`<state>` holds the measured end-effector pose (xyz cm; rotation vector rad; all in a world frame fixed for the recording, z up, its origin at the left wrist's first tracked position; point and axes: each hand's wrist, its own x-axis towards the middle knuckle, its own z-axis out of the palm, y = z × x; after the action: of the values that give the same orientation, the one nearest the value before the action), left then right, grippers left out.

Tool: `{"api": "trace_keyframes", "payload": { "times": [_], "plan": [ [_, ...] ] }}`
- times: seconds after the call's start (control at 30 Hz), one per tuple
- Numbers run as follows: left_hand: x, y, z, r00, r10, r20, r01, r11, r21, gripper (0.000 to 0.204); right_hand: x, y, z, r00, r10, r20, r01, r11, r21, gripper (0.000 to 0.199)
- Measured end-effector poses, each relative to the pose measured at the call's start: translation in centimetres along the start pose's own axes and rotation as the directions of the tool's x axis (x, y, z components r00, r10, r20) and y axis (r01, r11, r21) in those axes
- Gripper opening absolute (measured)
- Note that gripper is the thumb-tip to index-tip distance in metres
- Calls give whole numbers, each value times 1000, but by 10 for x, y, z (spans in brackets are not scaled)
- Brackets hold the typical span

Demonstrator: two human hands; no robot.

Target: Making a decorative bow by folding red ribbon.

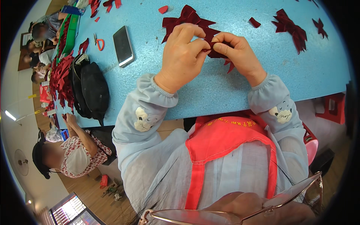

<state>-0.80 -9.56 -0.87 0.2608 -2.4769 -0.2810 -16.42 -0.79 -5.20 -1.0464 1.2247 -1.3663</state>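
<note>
Both my hands meet over the blue table (157,86) and pinch a small dark red ribbon piece (217,52) between their fingertips. My left hand (183,52) grips its left side with thumb and fingers curled. My right hand (238,52) holds its right side. A tail of the ribbon (230,66) pokes out under my right hand. A finished dark red bow (187,18) lies just beyond my fingers, partly hidden by them.
More dark red bows (290,28) and ribbon scraps (255,22) lie at the right. A black phone (123,45), red-handled scissors (99,43) and a black bag (90,90) sit at the left. A seated person (75,153) works beside a pile of red ribbon (60,78).
</note>
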Motion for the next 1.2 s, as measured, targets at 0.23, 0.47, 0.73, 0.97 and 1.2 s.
{"api": "trace_keyframes", "payload": {
  "times": [0.23,0.47,0.73,0.97,1.2],
  "plan": [
    [-7,3,17,958,-268,-105,231,934,-274,11,-2,3,0,992,101,-81,-91,989,116,14],
    [-10,7,17,905,-425,23,384,791,-477,11,-2,-1,3,992,99,-73,-93,993,77,13],
    [-19,5,11,735,-656,173,579,473,-664,10,-5,-8,0,999,9,-38,-4,991,131,9],
    [-23,7,11,756,-645,116,502,457,-734,10,-5,-7,-4,999,45,25,-44,999,-32,9],
    [-22,8,15,787,-617,33,440,523,-730,9,-3,-1,-3,999,32,11,-34,982,188,12]
  ]
}}
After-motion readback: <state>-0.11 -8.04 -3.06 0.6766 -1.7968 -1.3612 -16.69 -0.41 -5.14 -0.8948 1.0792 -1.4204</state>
